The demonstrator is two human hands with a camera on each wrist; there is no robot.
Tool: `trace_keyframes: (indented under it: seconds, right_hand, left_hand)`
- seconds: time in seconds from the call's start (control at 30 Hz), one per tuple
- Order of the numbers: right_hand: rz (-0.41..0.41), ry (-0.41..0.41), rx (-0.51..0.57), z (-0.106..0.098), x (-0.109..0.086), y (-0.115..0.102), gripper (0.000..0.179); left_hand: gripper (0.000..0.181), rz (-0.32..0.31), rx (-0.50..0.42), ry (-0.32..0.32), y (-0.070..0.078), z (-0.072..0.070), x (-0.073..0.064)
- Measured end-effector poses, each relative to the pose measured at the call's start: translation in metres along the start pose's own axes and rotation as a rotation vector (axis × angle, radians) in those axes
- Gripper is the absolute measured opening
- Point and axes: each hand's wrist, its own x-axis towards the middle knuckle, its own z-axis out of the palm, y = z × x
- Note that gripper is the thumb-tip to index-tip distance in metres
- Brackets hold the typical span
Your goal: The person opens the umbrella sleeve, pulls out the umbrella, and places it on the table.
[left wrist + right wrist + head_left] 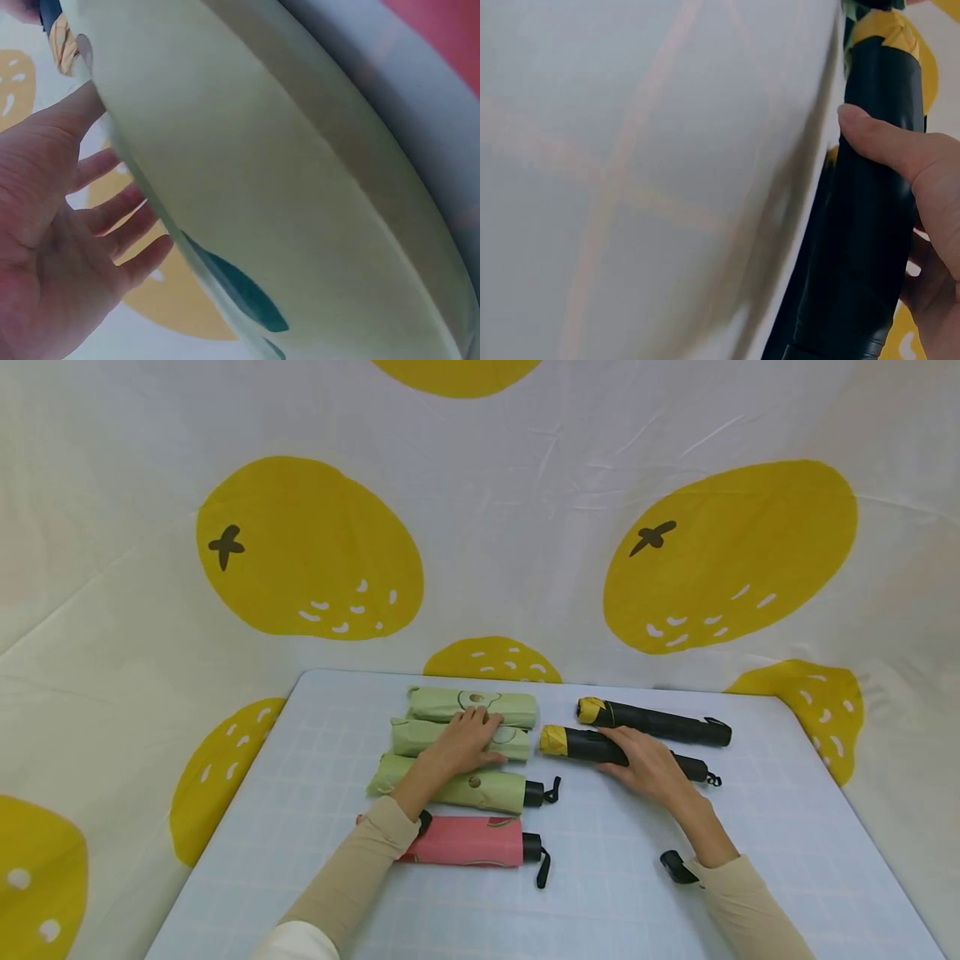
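Observation:
My right hand (647, 762) grips the nearer black folding umbrella (588, 746), which has a yellow end. In the right wrist view, the thumb lies along one side of this umbrella (870, 202) and the fingers go behind it. My left hand (461, 743) lies over the second green folding umbrella (416, 737), its fingertips near the farthest green one (435, 703). Loosely bent fingers (120, 210) show in the left wrist view beyond a green umbrella (225, 150); contact is hard to tell. The third green umbrella (487, 789) lies below the left wrist.
A pink folding umbrella (472, 842) lies nearest, partly under the left forearm. Behind the held umbrella is another black one (660, 722) with a yellow end. All lie on a white table (600, 893), backed by a white curtain (517, 527) with yellow fruit prints.

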Motion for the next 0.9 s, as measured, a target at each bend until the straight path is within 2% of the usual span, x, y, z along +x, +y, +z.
trace_keyframes:
  seconds: [0.2, 0.37, 0.57, 0.73, 0.9]
  right_hand:
    - [0.009, 0.006, -0.014, -0.002, -0.006, 0.011, 0.063]
    - [0.011, 0.004, -0.016, -0.003, -0.013, 0.021, 0.062]
    - [0.000, 0.037, -0.014, -0.005, -0.025, 0.034, 0.061]
    - [0.044, -0.010, -0.005, -0.009, -0.028, 0.040, 0.061]
    - [0.099, -0.072, 0.029, -0.012, -0.027, 0.042, 0.062]
  left_hand:
    - [0.058, 0.019, -0.004, 0.008, 0.001, -0.003, -0.003]
    - [0.057, 0.009, -0.018, 0.005, 0.000, -0.004, -0.006]
    - [0.055, 0.012, -0.102, 0.053, -0.002, -0.007, -0.013]
    - [0.052, 0.022, -0.121, 0.104, -0.004, -0.008, -0.021]
    - [0.048, 0.063, -0.155, 0.182, -0.006, -0.007, -0.028]
